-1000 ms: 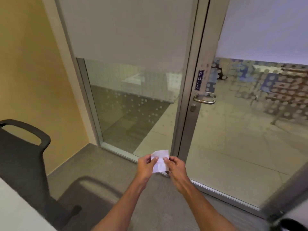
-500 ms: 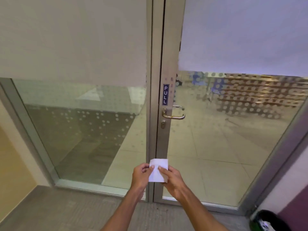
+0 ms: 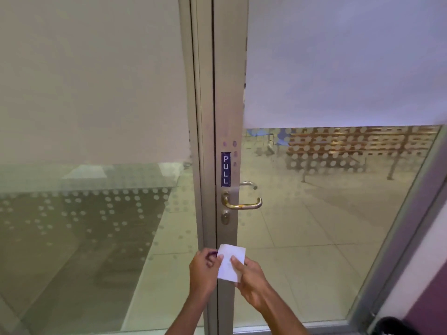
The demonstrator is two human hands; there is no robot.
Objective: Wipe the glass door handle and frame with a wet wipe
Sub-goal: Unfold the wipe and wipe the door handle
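I am pinching the white folded wet wipe between both hands — flattening it (a judgement) — just below the curved brass-and-steel door handle on the grey metal frame.

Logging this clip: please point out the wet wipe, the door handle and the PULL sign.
wet wipe (image 3: 229, 263): head view, middle of the white sheet held by both hands.
door handle (image 3: 244, 206): head view, horizontal bar of the lever.
PULL sign (image 3: 225, 169): head view, centre of the blue label.
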